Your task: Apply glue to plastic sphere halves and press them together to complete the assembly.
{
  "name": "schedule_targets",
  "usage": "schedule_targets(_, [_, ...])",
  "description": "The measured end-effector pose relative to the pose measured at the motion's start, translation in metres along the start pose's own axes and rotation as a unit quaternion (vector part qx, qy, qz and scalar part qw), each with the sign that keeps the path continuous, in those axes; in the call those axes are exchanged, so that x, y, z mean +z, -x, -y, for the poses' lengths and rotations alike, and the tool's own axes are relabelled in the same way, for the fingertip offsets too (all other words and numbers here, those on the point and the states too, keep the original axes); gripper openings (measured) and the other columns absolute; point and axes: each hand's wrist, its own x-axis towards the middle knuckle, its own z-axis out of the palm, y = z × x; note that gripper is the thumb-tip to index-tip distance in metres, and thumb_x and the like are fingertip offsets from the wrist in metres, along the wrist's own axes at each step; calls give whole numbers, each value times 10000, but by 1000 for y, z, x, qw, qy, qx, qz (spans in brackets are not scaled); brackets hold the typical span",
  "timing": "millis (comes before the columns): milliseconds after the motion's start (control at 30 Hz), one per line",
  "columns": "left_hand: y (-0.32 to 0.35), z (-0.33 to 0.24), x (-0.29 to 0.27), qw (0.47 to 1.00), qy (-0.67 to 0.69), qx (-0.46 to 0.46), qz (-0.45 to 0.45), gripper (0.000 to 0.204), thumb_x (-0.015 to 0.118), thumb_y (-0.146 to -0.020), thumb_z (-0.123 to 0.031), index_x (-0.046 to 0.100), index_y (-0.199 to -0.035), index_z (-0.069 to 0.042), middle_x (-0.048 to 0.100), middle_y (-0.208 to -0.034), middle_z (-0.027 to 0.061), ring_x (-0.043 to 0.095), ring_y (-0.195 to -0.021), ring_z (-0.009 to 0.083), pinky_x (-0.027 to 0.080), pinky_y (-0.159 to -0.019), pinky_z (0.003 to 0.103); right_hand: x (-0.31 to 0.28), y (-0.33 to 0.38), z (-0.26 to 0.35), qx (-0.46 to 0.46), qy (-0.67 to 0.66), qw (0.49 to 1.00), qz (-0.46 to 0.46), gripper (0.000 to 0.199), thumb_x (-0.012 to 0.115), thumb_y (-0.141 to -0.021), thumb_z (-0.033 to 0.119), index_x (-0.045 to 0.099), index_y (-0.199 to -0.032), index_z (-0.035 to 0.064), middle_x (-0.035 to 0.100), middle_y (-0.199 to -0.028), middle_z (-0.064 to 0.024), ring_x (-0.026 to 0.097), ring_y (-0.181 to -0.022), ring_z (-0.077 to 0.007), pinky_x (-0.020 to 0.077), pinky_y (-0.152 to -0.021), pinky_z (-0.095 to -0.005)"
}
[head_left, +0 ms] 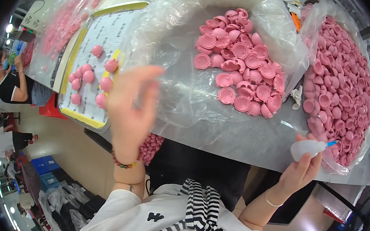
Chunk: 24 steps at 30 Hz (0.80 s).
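Note:
My left hand [134, 104] is smeared by motion over the right edge of a tray [128, 7]. Two of its fingers show apart with nothing visible between them. Several pink balls [88, 76] lie on the tray's printed white sheet, the closest right beside this hand. On the right, my right hand [301, 169] is closed round a small white squeeze bottle [307, 149] whose thin blue tip points right, over a bag's edge. Ahead of me, a heap of pink half-shells [242, 61] rests on clear plastic sheeting [176, 62], some hollow side up.
A big plastic bag of pink half-shells [337, 80] stands at the right edge of the grey table [192, 136]. Another bag of pink pieces [65, 30] is beyond the tray. Small pink balls [151, 147] show below the table edge. A co-worker [16, 79] sits far left.

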Motion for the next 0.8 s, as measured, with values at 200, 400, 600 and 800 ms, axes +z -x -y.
schedule_targets(200, [-13, -16, 58, 990, -79, 84, 78, 366, 561, -730, -48, 503, -1090, -16, 527, -1086, 138, 495, -927, 307, 405, -808, 375, 2, 20, 20, 25, 10, 999, 29, 540, 561, -801, 407, 511, -1012, -88, 607, -799, -148, 580, -736, -185, 431, -666, -245])
schedule_targets(400, [-5, -24, 49, 991, 91, -14, 94, 204, 606, -720, -29, 574, -921, -39, 606, -825, 87, 570, -702, 223, 451, -651, 298, -7, 28, 18, 71, -7, 997, 32, 547, 549, -797, 438, 515, -962, -83, 601, -782, -156, 582, -692, -190, 439, -613, -252])
schedule_targets(600, [34, -65, 51, 821, 523, 16, 227, 210, 639, -705, 7, 594, -910, -5, 560, -971, 149, 590, -762, 175, 469, -681, 269, 32, 39, 44, 178, -278, 931, 159, 475, 494, -845, 389, 422, -994, -57, 574, -945, -236, 591, -700, -205, 476, -593, -271])
schedule_targets(800, [58, -73, 64, 628, 731, -111, 243, 210, 576, -756, 48, 564, -964, 26, 473, -1118, 207, 568, -850, 217, 457, -762, 308, 29, 49, 34, 161, -294, 925, 181, 459, 527, -841, 313, 347, -1087, -31, 580, -853, -181, 584, -667, -182, 474, -575, -252])
